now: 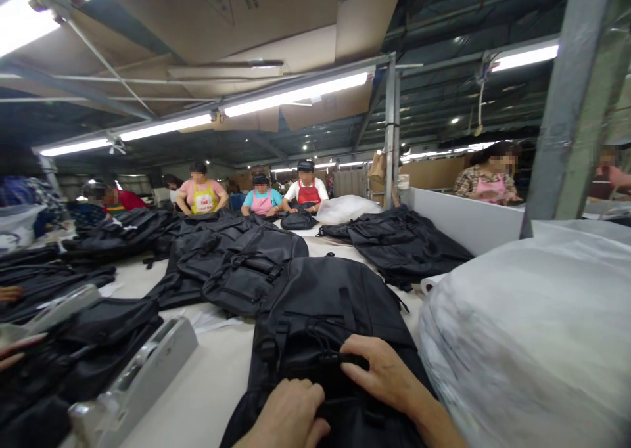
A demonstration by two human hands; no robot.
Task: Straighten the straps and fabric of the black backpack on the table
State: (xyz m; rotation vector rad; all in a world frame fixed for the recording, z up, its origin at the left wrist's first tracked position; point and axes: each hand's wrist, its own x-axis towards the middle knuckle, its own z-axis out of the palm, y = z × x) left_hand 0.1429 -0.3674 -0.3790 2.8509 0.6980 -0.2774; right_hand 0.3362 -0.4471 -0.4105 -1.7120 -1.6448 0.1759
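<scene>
A black backpack point(315, 290) lies on the pale table right in front of me, with straps and a cord on its upper face. My right hand point(377, 369) pinches a dark strap or cord piece between thumb and fingers, near the bag's middle. Lower and to the left, my left hand point(290, 412) rests on the bag with its fingers curled over black fabric. What its fingertips hold, if anything, is hidden.
Black bags point(236, 257) are piled beyond and at the left. A large translucent plastic bundle point(532, 330) stands close on the right. A grey metal device point(142, 376) is at the left, near another person's hand point(14, 353). Several people work across the table.
</scene>
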